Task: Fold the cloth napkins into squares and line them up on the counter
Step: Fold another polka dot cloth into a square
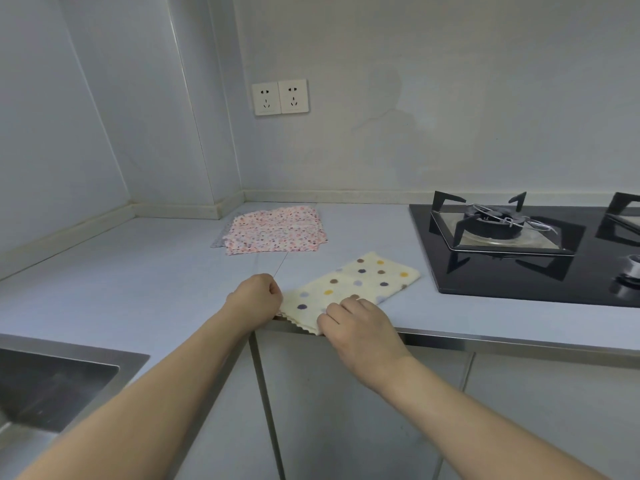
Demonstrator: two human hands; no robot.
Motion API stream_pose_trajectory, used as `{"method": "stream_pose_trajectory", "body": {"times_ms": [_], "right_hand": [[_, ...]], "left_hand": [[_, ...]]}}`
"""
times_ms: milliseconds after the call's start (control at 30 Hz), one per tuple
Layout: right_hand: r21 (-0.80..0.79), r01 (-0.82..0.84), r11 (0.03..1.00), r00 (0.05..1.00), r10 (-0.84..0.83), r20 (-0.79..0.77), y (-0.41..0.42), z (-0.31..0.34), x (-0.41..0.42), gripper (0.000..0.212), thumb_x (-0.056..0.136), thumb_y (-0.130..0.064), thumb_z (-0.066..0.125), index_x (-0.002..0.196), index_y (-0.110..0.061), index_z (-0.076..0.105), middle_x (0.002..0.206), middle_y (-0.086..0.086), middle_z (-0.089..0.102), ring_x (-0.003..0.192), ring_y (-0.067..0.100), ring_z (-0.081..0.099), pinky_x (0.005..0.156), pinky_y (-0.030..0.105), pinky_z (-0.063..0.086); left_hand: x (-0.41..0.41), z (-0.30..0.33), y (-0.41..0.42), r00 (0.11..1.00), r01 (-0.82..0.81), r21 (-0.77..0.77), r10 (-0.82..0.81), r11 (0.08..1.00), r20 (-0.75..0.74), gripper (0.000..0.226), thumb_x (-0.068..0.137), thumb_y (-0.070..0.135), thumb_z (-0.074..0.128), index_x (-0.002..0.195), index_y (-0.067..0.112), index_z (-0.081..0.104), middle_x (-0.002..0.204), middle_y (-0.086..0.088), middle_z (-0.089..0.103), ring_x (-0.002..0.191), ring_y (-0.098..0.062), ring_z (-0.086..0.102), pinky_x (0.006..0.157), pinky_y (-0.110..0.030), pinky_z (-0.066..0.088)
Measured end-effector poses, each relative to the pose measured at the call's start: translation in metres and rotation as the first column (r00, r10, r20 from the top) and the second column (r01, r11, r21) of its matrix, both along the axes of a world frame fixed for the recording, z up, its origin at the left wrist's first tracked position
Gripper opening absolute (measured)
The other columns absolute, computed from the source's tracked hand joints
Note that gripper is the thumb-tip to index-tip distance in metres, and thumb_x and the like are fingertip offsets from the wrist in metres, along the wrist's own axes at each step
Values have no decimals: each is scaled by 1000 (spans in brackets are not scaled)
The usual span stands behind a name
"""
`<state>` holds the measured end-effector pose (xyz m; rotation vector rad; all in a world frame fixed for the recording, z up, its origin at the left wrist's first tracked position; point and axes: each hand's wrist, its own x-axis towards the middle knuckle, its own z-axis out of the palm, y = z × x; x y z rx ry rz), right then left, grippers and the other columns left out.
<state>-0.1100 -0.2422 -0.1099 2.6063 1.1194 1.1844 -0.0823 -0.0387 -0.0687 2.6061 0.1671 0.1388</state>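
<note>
Head view, lower centre: left hand (258, 295) and right hand (360, 323) are pinching the cream polka-dot cloth napkin (349, 285)'s near corners; match edges squarely before creasing.

Both forearms bare, no sleeves or jewellery.

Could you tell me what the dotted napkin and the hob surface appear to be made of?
Dotted napkin: soft woven or fleecy cloth, matte, judging by its zigzag-cut edge and limp drape over the counter edge. Hob surface: probably black tempered glass, glossy, since it mirrors the pan supports.
</note>
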Motion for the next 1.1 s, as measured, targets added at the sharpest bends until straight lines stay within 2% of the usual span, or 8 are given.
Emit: {"method": "stream_pose_trajectory", "body": {"times_ms": [133, 233, 400, 500, 667, 833, 933, 1100], "right_hand": [[1, -28, 1000, 999, 28, 26, -4, -1, 1, 22, 57, 3, 57, 69, -16, 57, 66, -1, 49, 59, 21, 46, 65, 27, 32], [31, -42, 999, 999, 43, -5, -4, 0, -2, 23, 65, 1, 42, 69, -15, 57, 70, 0, 51, 62, 20, 46, 62, 26, 28], [337, 104, 936, 911, 46, -411, 3, 14, -8, 13, 86, -14, 47, 83, -15, 59, 76, -1, 56, 69, 23, 54, 54, 32, 41], [496, 212, 842, 807, 135, -575, -4, 32, -5, 16, 97, -34, 44, 98, -23, 55, 80, -5, 63, 75, 19, 57, 65, 35, 47], [660, 311, 684, 704, 300, -644, -20, 49, 13, 22, 94, -35, 53, 77, -21, 56, 62, -8, 59, 62, 12, 54, 59, 31, 43], [703, 470, 534, 722, 226, -654, -59, 51, 57, 26, 93, -37, 49, 74, -20, 53, 72, -3, 67, 70, 19, 66, 68, 42, 55], [619, 524, 586, 734, 58, -677, -78, 44, 79, 24, 96, -35, 44, 81, -19, 54, 78, -5, 66, 75, 21, 63, 68, 39, 51], [390, 556, 734, 757, -254, -602, -89, 26, 110, 20, 98, -31, 38, 93, -19, 53, 86, 0, 68, 88, 28, 61, 78, 37, 33]], "left_hand": [[2, 1, 1, 999, -27, 66, 29, 997, -32, 17, 88, 10, 42, 90, 8, 58, 88, -8, 62, 90, -30, 60, 73, -35, 47], [0, 0, 2, 1000, -9, 119, 10, 993, -10, 18, 85, 4, 41, 92, 11, 55, 93, -6, 60, 91, -28, 57, 79, -38, 49], [-16, 3, 11, 948, 317, -41, -318, 948, -22, 56, 78, -8, 44, 112, 34, 55, 125, 11, 42, 115, -14, 37, 102, -34, 34], [-16, 4, 14, 905, 411, -44, -413, 911, -101, 44, 84, 9, 61, 118, 36, 56, 135, 18, 35, 123, -8, 30, 109, -31, 27], [10, 24, -5, 961, 269, -404, -271, 874, 53, 13, 89, 19, 67, 102, 22, 70, 109, 2, 68, 105, -14, 59, 94, -29, 44], [63, 36, -51, 964, 247, -585, -254, 773, 72, 9, 89, 16, 66, 95, 10, 66, 95, -8, 70, 91, -23, 63, 81, -31, 50], [98, 26, -85, 976, 212, -448, -213, 868, 50, 19, 90, 22, 63, 101, 6, 62, 99, -12, 66, 85, -23, 59, 78, -35, 48], [128, 3, -111, 966, 250, 28, -251, 968, 66, 14, 97, 30, 44, 107, 22, 50, 83, 0, 55, 78, -24, 55, 68, -33, 47]]}}
